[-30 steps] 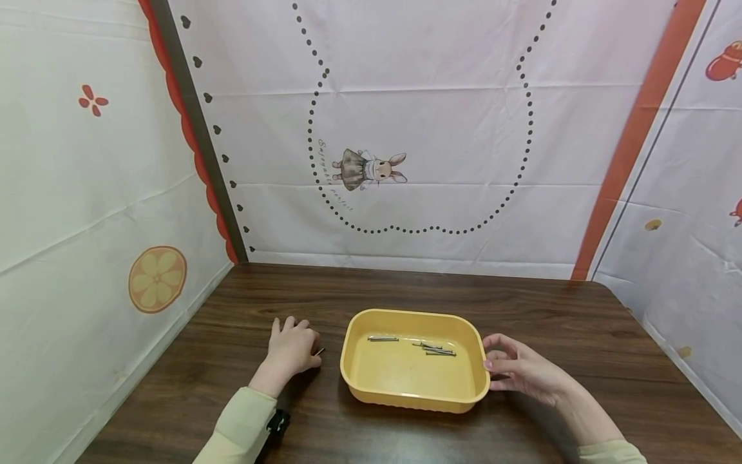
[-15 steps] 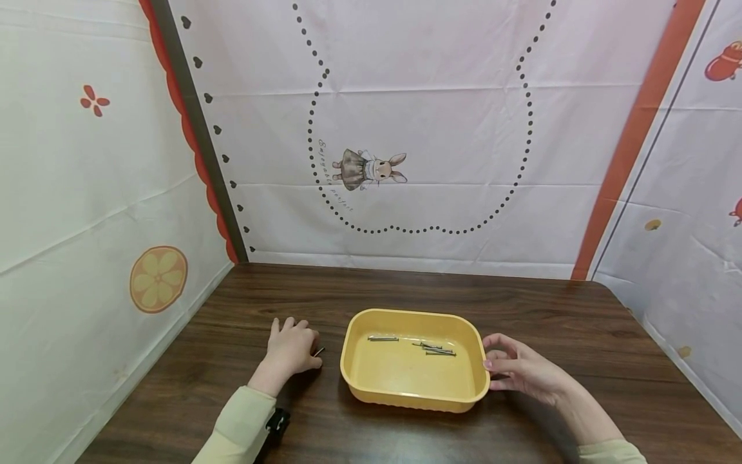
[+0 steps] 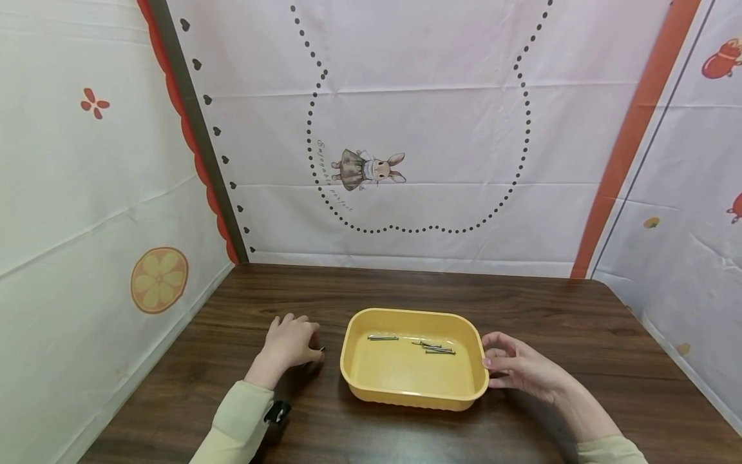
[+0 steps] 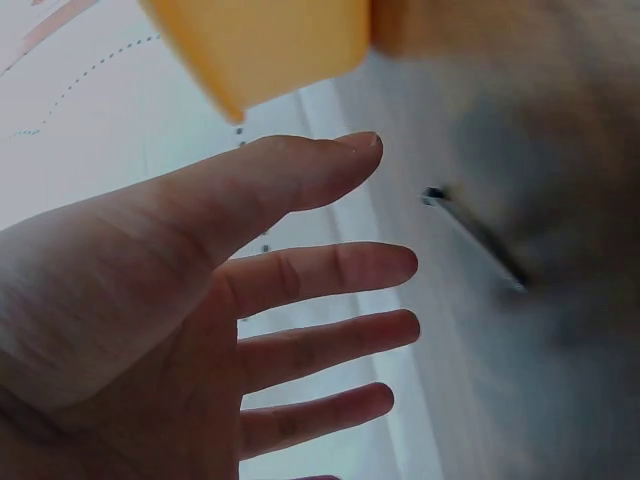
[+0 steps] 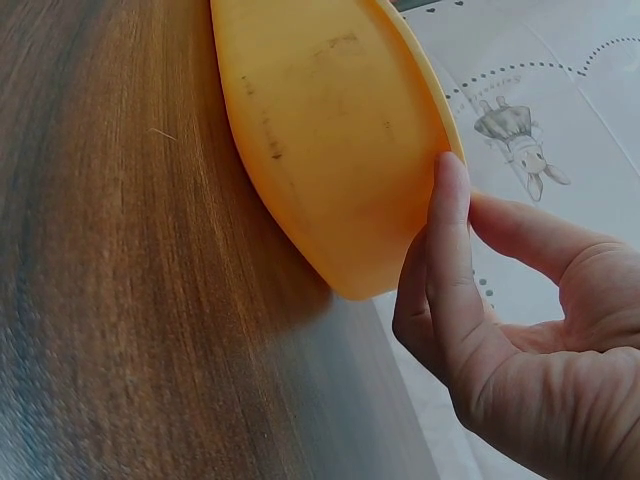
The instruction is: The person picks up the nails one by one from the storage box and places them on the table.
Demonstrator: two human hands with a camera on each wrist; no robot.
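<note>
Lying on the wood-grain surface (image 3: 188, 403), between the yellow plastic tray (image 3: 400, 380) and the surface's left edge: a loose metal nail (image 4: 480, 240), just beyond the left hand (image 3: 290, 343) and apart from its fingers in the left wrist view. Spread wide there, thumb included, around nothing. Probably light, rigid and hard to damage, yet slick and apt to roll; best pinched mid-shank, well away from the point. Pinching the tray's rim on the side toward the surface's right edge, with the fingers of the right hand (image 3: 522, 370). Likely stiff, light and easily slid, so best steadied by that rim. Inside, toward the surface's far edge, more nails (image 3: 438, 350).
</note>
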